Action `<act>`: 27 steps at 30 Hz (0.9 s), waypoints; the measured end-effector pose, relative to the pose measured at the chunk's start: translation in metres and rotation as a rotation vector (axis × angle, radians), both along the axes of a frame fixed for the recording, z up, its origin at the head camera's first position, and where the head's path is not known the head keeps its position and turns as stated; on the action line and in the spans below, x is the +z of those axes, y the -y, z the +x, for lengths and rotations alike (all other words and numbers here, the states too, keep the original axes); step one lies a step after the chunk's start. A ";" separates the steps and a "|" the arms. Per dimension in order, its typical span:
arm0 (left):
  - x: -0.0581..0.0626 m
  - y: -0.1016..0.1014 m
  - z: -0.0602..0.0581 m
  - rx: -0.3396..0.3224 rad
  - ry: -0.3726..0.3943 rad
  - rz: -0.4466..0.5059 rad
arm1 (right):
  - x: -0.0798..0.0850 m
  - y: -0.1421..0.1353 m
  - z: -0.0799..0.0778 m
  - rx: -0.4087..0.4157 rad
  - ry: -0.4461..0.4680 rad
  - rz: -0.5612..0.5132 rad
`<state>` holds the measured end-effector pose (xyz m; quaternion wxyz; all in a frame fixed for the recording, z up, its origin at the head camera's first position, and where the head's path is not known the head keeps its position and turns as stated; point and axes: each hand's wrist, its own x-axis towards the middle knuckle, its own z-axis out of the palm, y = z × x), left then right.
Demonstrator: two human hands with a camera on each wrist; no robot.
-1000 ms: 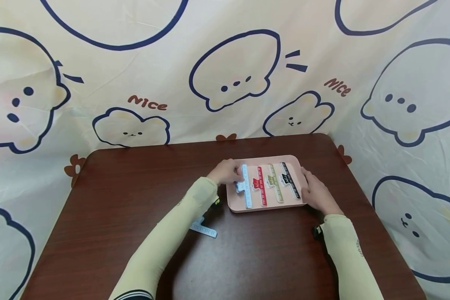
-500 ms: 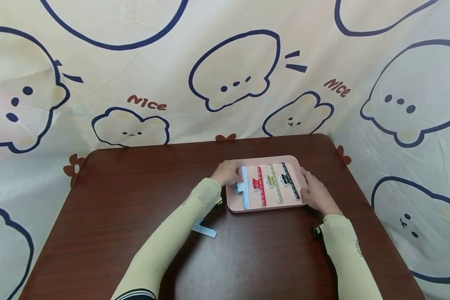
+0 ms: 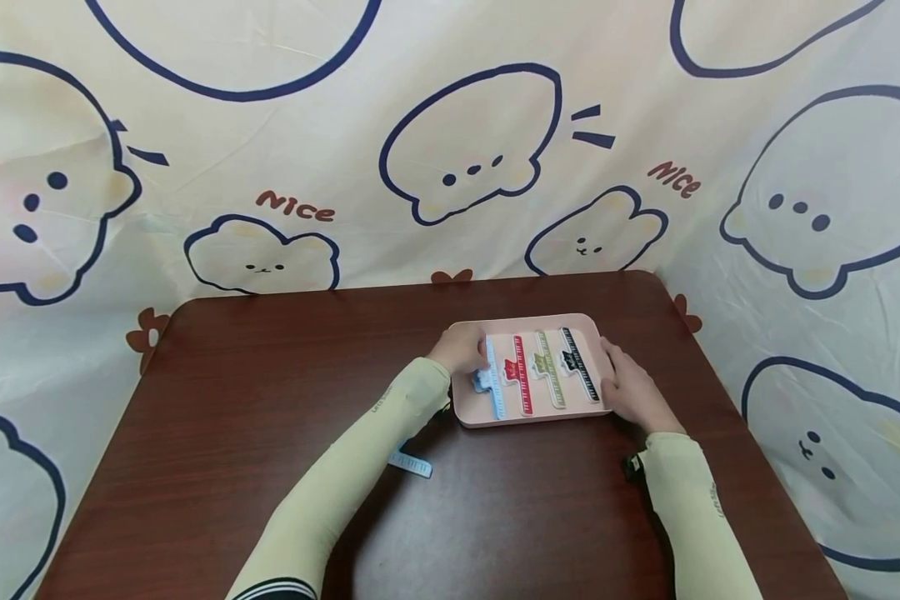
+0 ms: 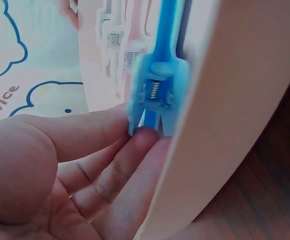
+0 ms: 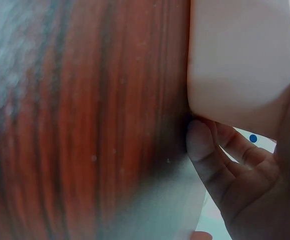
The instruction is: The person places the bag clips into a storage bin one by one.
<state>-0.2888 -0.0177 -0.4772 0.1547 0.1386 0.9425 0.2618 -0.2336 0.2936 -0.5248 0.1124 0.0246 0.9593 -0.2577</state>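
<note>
Inside a pink tray (image 3: 528, 417), my left hand (image 3: 461, 348) pinches a light blue ruler clip (image 3: 497, 392) by its handle end. The left wrist view shows the clip's small metal spring (image 4: 154, 90), with the thumb and fingertips about its handles. To its right lie a red clip (image 3: 523, 379), a green clip (image 3: 550, 371) and a black clip (image 3: 581, 367), side by side. My right hand (image 3: 637, 387) holds the tray's right edge; in the right wrist view, fingers (image 5: 202, 140) touch the tray's corner.
A second light blue clip (image 3: 412, 464) lies on the dark wooden table (image 3: 495, 517), partly hidden under my left forearm. Behind and beside the table hangs a pale cloth (image 3: 285, 150) with cartoon prints.
The left hand has shifted slightly right, and the light blue clip it pinches has changed its tilt a little. The right hand and tray have stayed nearly still.
</note>
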 end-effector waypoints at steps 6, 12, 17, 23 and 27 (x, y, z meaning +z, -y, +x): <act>-0.001 0.000 0.001 -0.003 0.014 -0.023 | -0.001 0.000 0.002 0.002 -0.005 0.001; -0.003 0.000 0.002 0.008 0.027 -0.024 | -0.003 -0.001 0.003 0.011 -0.019 0.000; -0.003 0.000 0.002 0.012 0.023 -0.036 | -0.003 -0.001 0.003 0.013 -0.020 0.004; -0.003 0.003 0.000 0.020 0.021 -0.044 | -0.002 -0.001 0.001 0.017 -0.015 0.007; 0.004 0.010 0.004 -0.001 -0.036 -0.043 | -0.001 0.000 0.001 0.012 -0.012 0.000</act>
